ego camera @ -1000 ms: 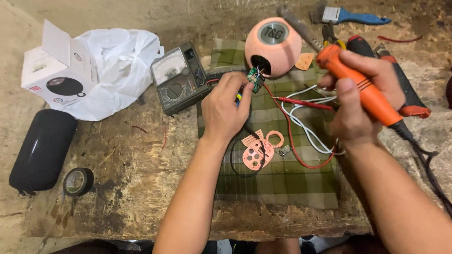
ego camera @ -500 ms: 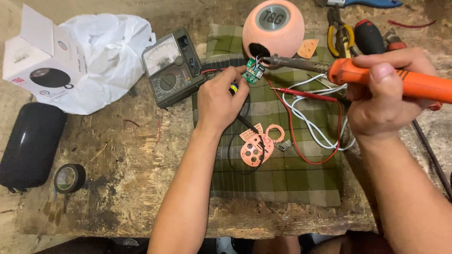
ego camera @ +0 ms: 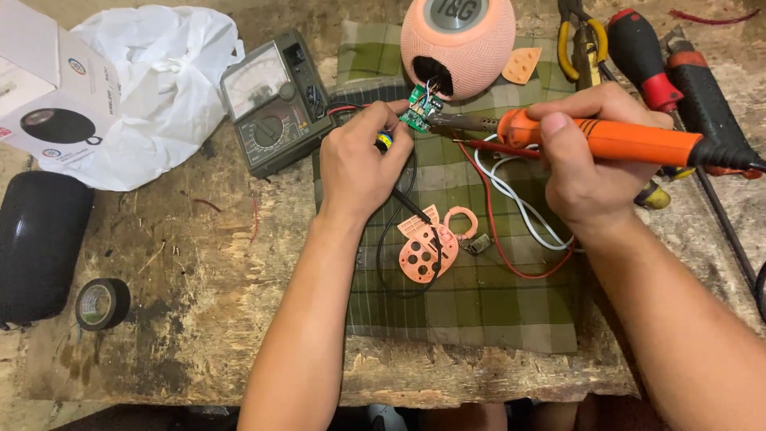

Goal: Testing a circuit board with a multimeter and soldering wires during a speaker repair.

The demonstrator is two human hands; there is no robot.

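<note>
The small green circuit board (ego camera: 420,110) sits at the far edge of the green plaid cloth (ego camera: 479,303), just in front of the opening of the round salmon-pink speaker shell (ego camera: 459,44), to which thin wires tie it. The left hand (ego camera: 359,164) has its grip pressed together on the near edge of the board, pinching it between fingertips. The right hand (ego camera: 586,164) is closed around the orange soldering iron (ego camera: 606,140), whose metal tip reaches the board from the right. The board is judged light, stiff and fragile: hold it by its bare edges only, clear of components and joints, and avoid pulling on the wire leads. The iron should be held on the orange handle only, well back from the metal shaft. Loose pink plastic parts (ego camera: 431,247), red and white wires (ego camera: 519,211) and an analog multimeter (ego camera: 271,100) lie near on the table (ego camera: 199,319).
</note>
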